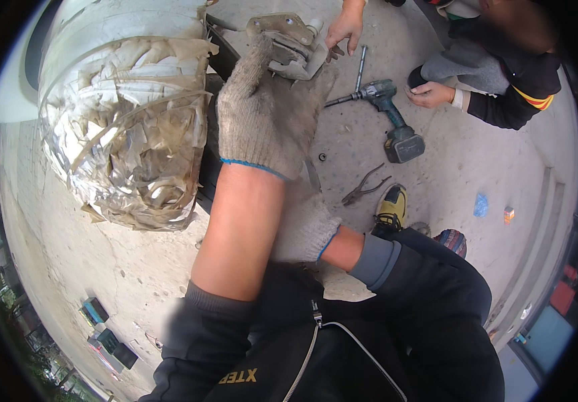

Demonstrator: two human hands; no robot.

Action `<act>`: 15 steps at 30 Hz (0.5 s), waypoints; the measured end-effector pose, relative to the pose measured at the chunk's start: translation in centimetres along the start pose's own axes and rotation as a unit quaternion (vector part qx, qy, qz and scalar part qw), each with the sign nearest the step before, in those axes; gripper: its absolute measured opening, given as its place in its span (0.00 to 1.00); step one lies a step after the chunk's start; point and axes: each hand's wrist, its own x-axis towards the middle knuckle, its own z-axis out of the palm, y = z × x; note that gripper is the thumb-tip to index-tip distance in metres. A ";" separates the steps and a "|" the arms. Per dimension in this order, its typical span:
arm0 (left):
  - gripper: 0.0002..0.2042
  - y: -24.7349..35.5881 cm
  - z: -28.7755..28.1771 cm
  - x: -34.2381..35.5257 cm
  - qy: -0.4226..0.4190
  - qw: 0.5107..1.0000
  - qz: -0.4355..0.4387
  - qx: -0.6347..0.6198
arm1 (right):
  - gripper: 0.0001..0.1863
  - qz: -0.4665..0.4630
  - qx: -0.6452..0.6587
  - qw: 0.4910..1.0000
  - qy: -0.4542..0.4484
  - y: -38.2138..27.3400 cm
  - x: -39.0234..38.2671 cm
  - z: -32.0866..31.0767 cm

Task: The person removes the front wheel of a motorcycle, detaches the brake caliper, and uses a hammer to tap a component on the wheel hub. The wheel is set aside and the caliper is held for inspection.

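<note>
My left hand (259, 120), in a knitted work glove with a blue cuff edge, reaches forward beside a metal bracket (282, 28). Its thumb points up at the bracket; its fingers are smeared and partly lost against the ground. Lower down, my right hand (302, 226), gloved the same way, passes under my left forearm, which hides its fingers. A thin metal piece (312, 175) shows just beyond it. Another person's bare hand (346, 28) is at the bracket's right side. Pliers (364, 187) lie with handles apart, right of my right hand.
A large bundle wrapped in torn plastic film (135, 127) stands at the left. To the right lies a cordless impact wrench (389, 114) with a long socket bar (361, 67). A crouching person (496, 67) is at the far right. Boxes (111, 342) sit lower left.
</note>
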 end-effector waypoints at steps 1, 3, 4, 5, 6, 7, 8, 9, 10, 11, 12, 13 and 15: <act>0.26 0.3 0.4 -0.2 0.010 1.000 -0.001 -0.007 | 0.37 0.020 0.019 0.999 -0.046 -0.2 -1.1 -1.9; 0.27 0.7 1.1 -0.6 0.004 1.000 0.011 -0.015 | 0.41 0.063 0.041 0.996 -0.056 -1.2 -3.3 -5.3; 0.27 1.0 1.3 -0.6 0.003 0.999 -0.002 -0.035 | 0.43 0.084 0.052 0.993 -0.059 -1.6 -4.3 -7.0; 0.28 1.2 1.4 -0.7 0.001 1.000 -0.002 -0.027 | 0.45 0.105 0.064 0.991 -0.061 -1.9 -5.2 -8.5; 0.29 1.4 1.5 -0.7 0.003 1.000 -0.007 -0.029 | 0.47 0.126 0.077 0.987 -0.062 -2.1 -6.1 -10.0; 0.30 1.4 1.5 -0.8 0.019 0.999 -0.016 -0.034 | 0.49 0.146 0.088 0.983 -0.061 -2.2 -6.9 -11.3; 0.31 1.3 1.4 -0.9 0.012 0.999 -0.016 -0.030 | 0.49 0.141 0.031 0.989 -0.046 -2.4 -8.0 -12.4; 0.33 1.2 1.3 -1.0 0.021 0.999 -0.018 -0.028 | 0.49 0.137 0.051 0.988 -0.053 -2.3 -8.8 -13.6; 0.34 1.2 1.2 -1.0 0.031 0.999 -0.018 -0.025 | 0.49 0.151 0.063 0.983 -0.079 -1.9 -9.6 -14.8; 0.35 1.2 1.0 -1.0 0.033 0.999 -0.023 -0.025 | 0.48 0.152 0.083 0.980 -0.095 -1.7 -10.2 -15.8; 0.36 1.2 0.8 -0.9 0.033 0.999 -0.029 -0.025 | 0.48 0.160 0.100 0.975 -0.115 -1.3 -10.8 -16.7; 0.37 1.1 0.6 -0.8 0.049 0.998 -0.039 -0.033 | 0.47 0.183 0.091 0.970 -0.132 -1.1 -11.4 -17.3; 0.37 0.9 0.0 -0.3 0.066 0.997 -0.040 -0.009 | 0.47 0.220 0.096 0.958 -0.156 -1.0 -12.3 -18.2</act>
